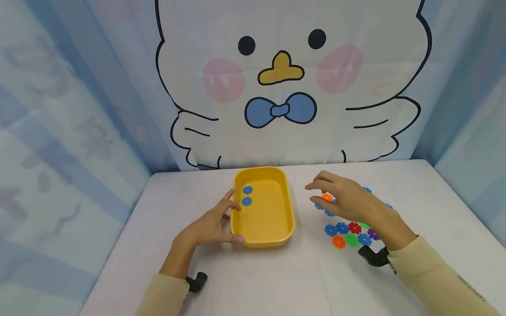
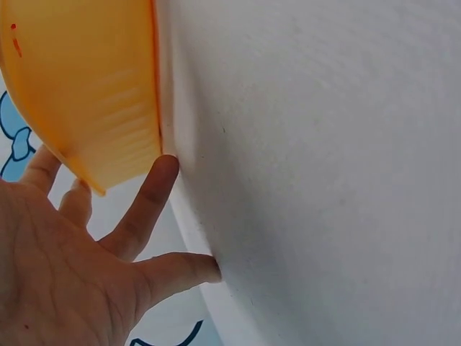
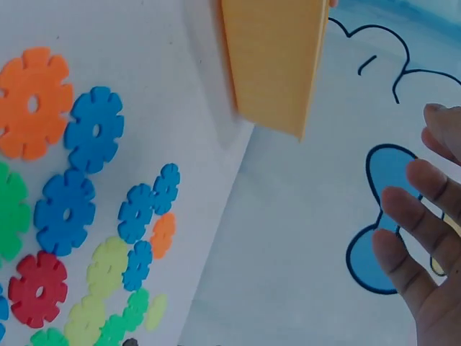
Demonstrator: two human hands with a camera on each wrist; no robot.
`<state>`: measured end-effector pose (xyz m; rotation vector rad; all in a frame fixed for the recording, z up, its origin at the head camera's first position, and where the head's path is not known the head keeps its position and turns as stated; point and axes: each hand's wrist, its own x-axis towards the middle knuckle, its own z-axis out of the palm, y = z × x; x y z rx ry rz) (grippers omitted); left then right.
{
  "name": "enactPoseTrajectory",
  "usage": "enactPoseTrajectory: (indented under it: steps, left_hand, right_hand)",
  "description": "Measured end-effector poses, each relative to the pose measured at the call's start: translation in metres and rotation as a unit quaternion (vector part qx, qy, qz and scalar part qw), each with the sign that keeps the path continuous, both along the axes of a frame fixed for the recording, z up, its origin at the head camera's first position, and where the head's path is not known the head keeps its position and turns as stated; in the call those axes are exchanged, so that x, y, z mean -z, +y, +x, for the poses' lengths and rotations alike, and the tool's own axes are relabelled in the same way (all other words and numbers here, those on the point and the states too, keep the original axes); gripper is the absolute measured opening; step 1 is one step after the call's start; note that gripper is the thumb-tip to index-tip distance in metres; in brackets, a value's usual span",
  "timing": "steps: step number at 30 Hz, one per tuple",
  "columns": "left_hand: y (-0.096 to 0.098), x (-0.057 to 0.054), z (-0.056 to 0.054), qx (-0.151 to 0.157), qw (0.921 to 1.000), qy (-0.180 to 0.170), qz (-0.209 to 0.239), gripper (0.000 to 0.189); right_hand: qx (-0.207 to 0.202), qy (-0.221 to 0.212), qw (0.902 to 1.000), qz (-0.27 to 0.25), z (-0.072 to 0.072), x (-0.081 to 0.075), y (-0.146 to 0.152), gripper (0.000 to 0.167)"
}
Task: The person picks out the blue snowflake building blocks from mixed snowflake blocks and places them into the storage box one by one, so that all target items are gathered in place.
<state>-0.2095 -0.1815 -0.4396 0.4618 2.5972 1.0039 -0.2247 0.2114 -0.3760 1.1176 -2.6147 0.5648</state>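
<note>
The left hand (image 1: 209, 224) is at the left side of a yellow tray (image 1: 262, 239), its fingers spread and touching the wall and rim, its thumb by the near corner. In the left wrist view the fingers (image 2: 148, 205) look fairly straight against the tray. Two blue notched discs (image 1: 247, 190) lie inside, along the tray's left side. The right hand (image 1: 344, 197) hovers over loose notched discs to the right of the tray, fingers apart and nothing seen between them. It partly hides some discs in the head view.
Blue, orange, green, yellow, purple and red discs (image 3: 37, 288) lie flat on the white table (image 1: 308, 281). A curtain with a cartoon animal (image 1: 280, 145) hangs behind the table. A black wrist mount (image 1: 196, 282) sits under the left wrist, another (image 1: 373, 256) under the right.
</note>
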Motion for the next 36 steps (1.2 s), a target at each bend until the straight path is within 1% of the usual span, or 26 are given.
enactPoseTrajectory:
  steps: [5, 9, 15, 20, 25, 30, 36]
  left_hand:
    - [-0.003, 0.002, 0.002, -0.002, 1.0, -0.002, -0.007, 0.083]
    - [-0.005, 0.002, 0.0, -0.003, 0.9999, 0.007, -0.009, 0.082]
    - [-0.006, 0.0, -0.004, 0.008, 0.9999, 0.005, -0.008, 0.082]
    - [-0.005, 0.0, -0.004, 0.002, 1.0, 0.003, -0.003, 0.08]
    - [-0.005, 0.003, -0.002, -0.005, 1.0, -0.002, -0.004, 0.08]
    - [-0.003, 0.002, 0.0, -0.005, 1.0, 0.002, -0.004, 0.081]
    - [-0.001, 0.001, 0.0, -0.002, 1.0, 0.0, 0.0, 0.08]
  right_hand:
    - [0.027, -0.014, 0.9995, 0.009, 0.003, 0.005, 0.013, 0.029]
    - [0.045, -0.014, 0.9989, 0.007, 0.002, 0.007, 0.022, 0.03]
    - [0.046, 0.008, 0.9989, -0.009, 0.001, 0.014, 0.042, 0.032]
    - [0.054, 0.028, 0.998, -0.02, 0.001, 0.017, 0.06, 0.035]
    - [0.068, 0.019, 0.9972, -0.023, 0.006, 0.022, 0.074, 0.034]
    - [0.095, 0.005, 0.9951, -0.027, 0.011, 0.028, 0.088, 0.038]
    - [0.132, -0.01, 0.991, -0.022, 0.009, 0.041, 0.106, 0.039]
